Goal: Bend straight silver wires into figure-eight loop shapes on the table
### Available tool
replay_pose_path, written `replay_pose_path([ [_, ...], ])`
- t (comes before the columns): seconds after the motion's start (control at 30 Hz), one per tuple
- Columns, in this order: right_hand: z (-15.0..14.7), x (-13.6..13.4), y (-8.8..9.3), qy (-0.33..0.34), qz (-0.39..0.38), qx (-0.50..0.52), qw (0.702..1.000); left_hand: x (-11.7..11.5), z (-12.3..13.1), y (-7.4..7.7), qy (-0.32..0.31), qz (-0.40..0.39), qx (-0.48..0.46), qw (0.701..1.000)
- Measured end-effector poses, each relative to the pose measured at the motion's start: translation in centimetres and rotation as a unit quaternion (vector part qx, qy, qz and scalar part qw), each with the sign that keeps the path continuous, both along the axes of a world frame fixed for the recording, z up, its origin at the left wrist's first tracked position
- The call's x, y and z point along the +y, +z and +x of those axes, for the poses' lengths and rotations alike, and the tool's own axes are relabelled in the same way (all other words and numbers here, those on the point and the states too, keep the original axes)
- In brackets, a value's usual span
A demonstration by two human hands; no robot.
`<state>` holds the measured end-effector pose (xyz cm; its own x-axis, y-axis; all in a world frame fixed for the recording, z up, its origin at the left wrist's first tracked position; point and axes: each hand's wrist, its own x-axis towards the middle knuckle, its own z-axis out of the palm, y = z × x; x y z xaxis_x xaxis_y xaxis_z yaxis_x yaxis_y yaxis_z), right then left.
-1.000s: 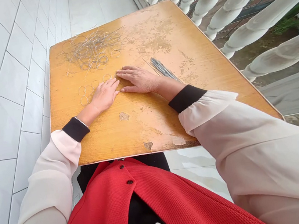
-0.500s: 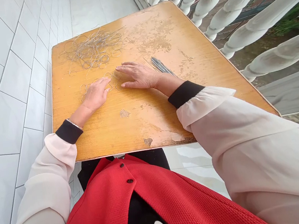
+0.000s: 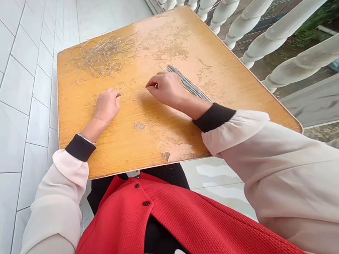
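The right hand (image 3: pixel 166 88) is positioned over the middle of the tabletop (image 3: pixel 122 150), fingers bent and the tips of thumb and forefinger pressed together. Whether anything is pinched between them cannot be told. The left hand (image 3: pixel 107 106) is located to its left, well apart, fingers curled. Its fingertips are at the bent wires (image 3: pixel 132 89); whether they grip one cannot be told.

The bent wires lie flat between the hands, with a further part visible just left of the left hand. The pile (image 3: pixel 105 56), a tangle of curled wire, is located at the far left of the tabletop. The bundle (image 3: pixel 185 80) of straight grey wires lies beside the right hand, partly behind the right wrist.
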<state>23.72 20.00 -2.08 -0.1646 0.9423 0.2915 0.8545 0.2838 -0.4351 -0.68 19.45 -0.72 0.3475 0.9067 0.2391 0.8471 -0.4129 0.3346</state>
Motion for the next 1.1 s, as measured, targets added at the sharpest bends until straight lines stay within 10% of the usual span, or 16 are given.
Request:
replay_pose_path([
  [0.4,3.4,-4.1,2.3,-0.052,-0.044,-0.068,0.995,-3.1,-4.4,1.7,0.024,-0.003,-0.101,0.995],
  [0.67,7.6,-7.6,4.5,-0.178,-0.231,-0.276,0.916,-7.4,-7.7,2.1,0.054,-0.073,-0.163,0.982],
  [1.1,8.1,-6.9,6.2,-0.221,-0.202,-0.26,0.918,-13.4,-8.0,2.8,0.058,-0.125,-0.22,0.966],
])
